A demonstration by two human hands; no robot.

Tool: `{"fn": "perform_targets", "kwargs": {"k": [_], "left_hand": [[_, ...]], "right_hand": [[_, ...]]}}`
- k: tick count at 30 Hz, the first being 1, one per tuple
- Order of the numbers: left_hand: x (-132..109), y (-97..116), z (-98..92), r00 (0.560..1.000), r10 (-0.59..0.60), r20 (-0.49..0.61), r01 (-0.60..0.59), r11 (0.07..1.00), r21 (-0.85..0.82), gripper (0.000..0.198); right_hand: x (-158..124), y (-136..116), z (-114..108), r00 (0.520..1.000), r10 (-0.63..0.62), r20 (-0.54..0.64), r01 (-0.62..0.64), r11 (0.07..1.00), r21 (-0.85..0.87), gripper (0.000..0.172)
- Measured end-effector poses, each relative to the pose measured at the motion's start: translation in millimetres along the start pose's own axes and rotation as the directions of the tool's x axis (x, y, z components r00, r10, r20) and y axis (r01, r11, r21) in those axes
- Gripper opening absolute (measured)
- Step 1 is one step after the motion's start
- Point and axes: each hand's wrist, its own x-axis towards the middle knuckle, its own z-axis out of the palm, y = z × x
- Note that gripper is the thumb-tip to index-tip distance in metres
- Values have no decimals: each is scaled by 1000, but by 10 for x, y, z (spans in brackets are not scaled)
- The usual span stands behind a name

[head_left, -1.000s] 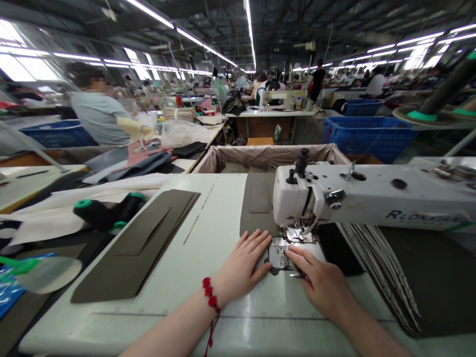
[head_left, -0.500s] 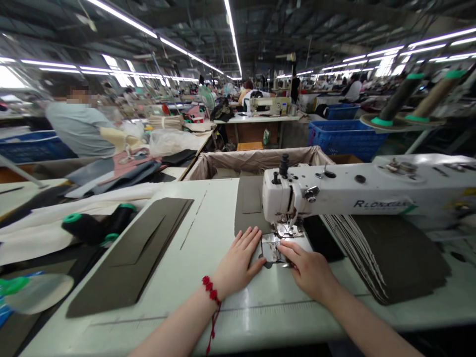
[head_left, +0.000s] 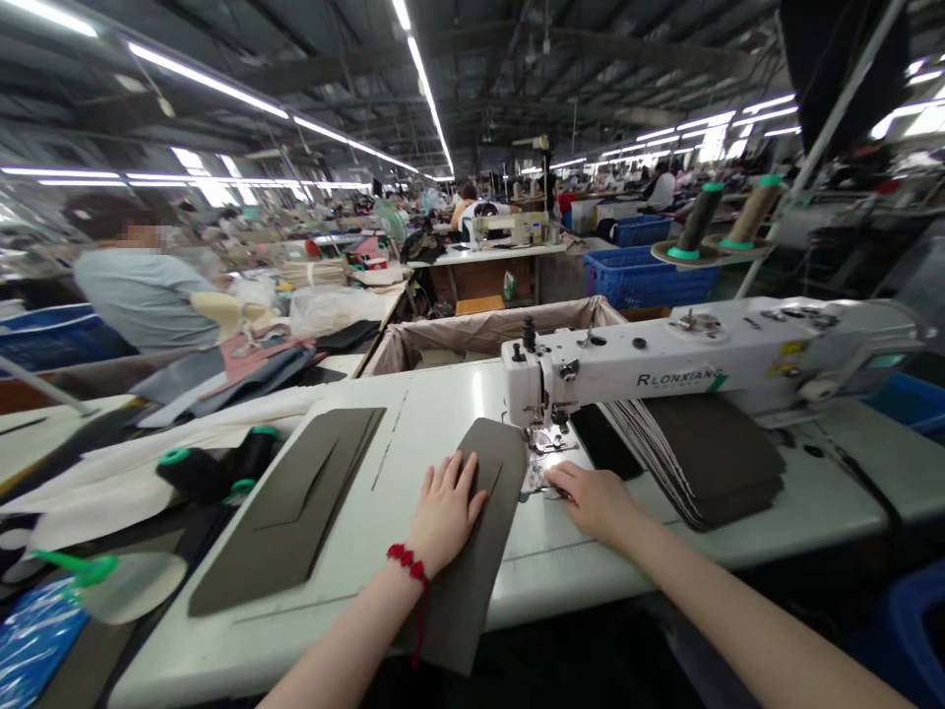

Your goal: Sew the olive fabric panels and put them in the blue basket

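My left hand (head_left: 445, 510) lies flat with spread fingers on a dark olive fabric panel (head_left: 472, 581). This panel slants across the table, its near end past the front edge, its far end beside the machine's needle area. My right hand (head_left: 595, 500) is at the metal needle plate (head_left: 541, 471), fingers bent and pressed together; whatever may be between the fingertips is hidden. Above them stands the white sewing machine (head_left: 612, 354). A stack of similar olive panels (head_left: 295, 502) rests to the left, and a thicker pile of olive pieces (head_left: 716, 458) sits under the machine arm.
Black thread cones (head_left: 193, 475) and white fabric (head_left: 95, 458) lie at the left. A cloth-lined bin (head_left: 494, 330) stands behind the table. Thread spools (head_left: 698, 222) rise at the back right. A person in a light blue shirt (head_left: 144, 295) sits at the far left.
The olive panel behind the presser foot has come forward and left, under my left hand. That hand has shifted left and slightly nearer. My right hand stays by the needle plate; the view has shifted.
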Motion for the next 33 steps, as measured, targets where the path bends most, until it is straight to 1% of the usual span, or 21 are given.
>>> {"fn": "perform_targets", "kwargs": {"k": [2,4,5,7,8,10,13,16,19,21,23,26,33], "left_hand": [[-277,-64,36,998,16,63,-17,1000,14,47],[-553,-98,23,992,56,116,-58,998,12,50],[-663,-94,-2,987,87,132,-89,996,6,52],[-791,-43,-75,974,165,154,-166,986,-4,54],[-802,-1,-116,964,208,166,-209,978,-10,54],[-736,93,-188,930,302,209,-303,953,-32,58],[-524,191,-251,856,440,272,-426,898,-110,63],[-340,217,-271,802,519,295,-485,854,-187,62],[-253,232,-284,778,551,302,-499,834,-237,59],[-243,264,-290,785,545,295,-487,837,-250,55],[-255,309,-287,808,522,272,-466,850,-245,52],[-280,365,-271,835,497,237,-450,864,-225,55],[-301,364,-259,832,493,255,-448,868,-214,58]], "right_hand": [[-232,-15,-102,999,43,-16,-43,999,29,35],[-553,-17,-170,993,121,-11,-119,986,120,23],[-731,-14,-182,985,173,11,-172,967,186,21],[-1082,-14,-149,959,272,81,-284,904,320,29],[-1240,-18,-107,945,306,117,-327,868,372,31],[-1497,-42,13,926,339,164,-376,817,438,32],[-1710,-93,216,899,406,162,-432,771,467,31],[-1761,-127,366,881,460,110,-459,776,433,25],[-1732,-148,438,887,456,73,-445,802,398,21],[-1695,-169,453,899,436,48,-422,828,369,19],[-1654,-200,454,911,412,17,-392,854,341,18],[-1602,-250,443,922,387,-6,-363,871,330,17],[-1564,-294,475,916,400,-13,-368,854,367,19]]}}
